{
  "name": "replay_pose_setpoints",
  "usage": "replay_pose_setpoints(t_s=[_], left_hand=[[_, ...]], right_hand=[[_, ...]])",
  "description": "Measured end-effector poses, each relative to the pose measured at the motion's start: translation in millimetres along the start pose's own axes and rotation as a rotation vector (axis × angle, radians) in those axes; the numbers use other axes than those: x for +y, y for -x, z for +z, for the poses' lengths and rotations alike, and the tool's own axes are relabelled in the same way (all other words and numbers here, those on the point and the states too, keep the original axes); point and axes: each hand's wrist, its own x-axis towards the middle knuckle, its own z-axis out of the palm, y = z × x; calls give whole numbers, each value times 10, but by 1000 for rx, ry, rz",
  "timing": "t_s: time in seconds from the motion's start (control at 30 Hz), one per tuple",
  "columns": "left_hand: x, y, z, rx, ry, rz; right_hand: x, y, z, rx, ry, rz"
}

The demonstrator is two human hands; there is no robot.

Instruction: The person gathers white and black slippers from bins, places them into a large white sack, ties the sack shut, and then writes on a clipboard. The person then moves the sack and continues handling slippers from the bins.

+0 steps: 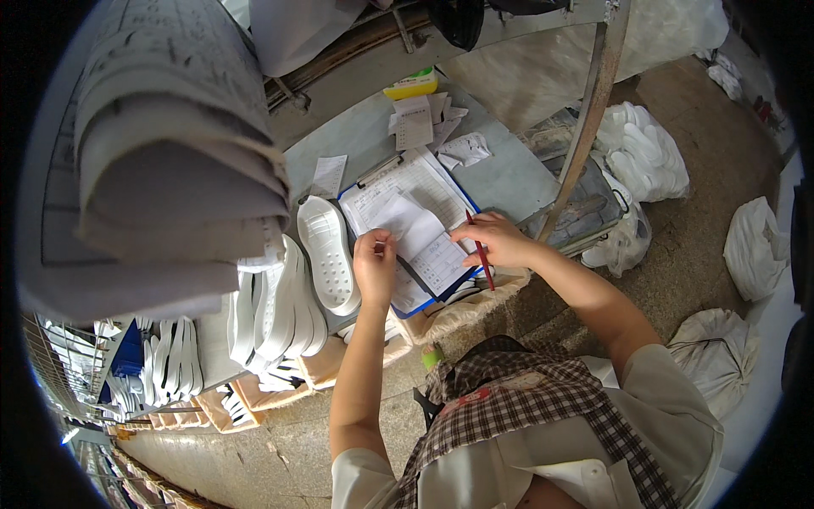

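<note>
Curling white page point(411, 224) over ruled notepad point(443, 265)

Head-worn fisheye, pretty close, looking down from above and behind the left grip point(376, 265) and right grip point(496, 240). Worktop point(510, 168) shows beyond both grips, the wearer's apron point(543, 390) on the near side.

1. Place type: a footwear-component workshop or its storeroom.
2. Product: white shoe soles point(280, 314) stand packed together on the left part of the worktop point(517, 170), up to its near edge.
3. Storage: lined bins point(462, 324) below the near edge contain further soles.
4. Bulk stock: a bulging white bag point(640, 153) rests beyond the worktop's right edge.
5. Records: a clipboard point(379, 171) carrying ruled forms point(441, 267) lies at the near edge.
6. Left rim: view distorted; wire racking point(51, 365) probably carries more soles.
</note>
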Motion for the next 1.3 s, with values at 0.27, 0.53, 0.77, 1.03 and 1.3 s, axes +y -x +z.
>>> replay_pose_setpoints(t_s=[0.27,0.53,0.77,1.03,1.3], left_hand=[[303,182,-163,-262,-451,835],[120,154,-105,-468,-491,456],[83,145,-151,-531,-455,436],[66,222,-152,-493,-452,436],[83,266,-165,-407,-395,489]], right_hand=[[20,-44,65,96,100,-109],[-45,-52,-1,79,-9,-34],[-42,-39,-18,84,60,-66],[-302,-284,-12,338,-954,328],[-327,-429,285,267,-706,447]])
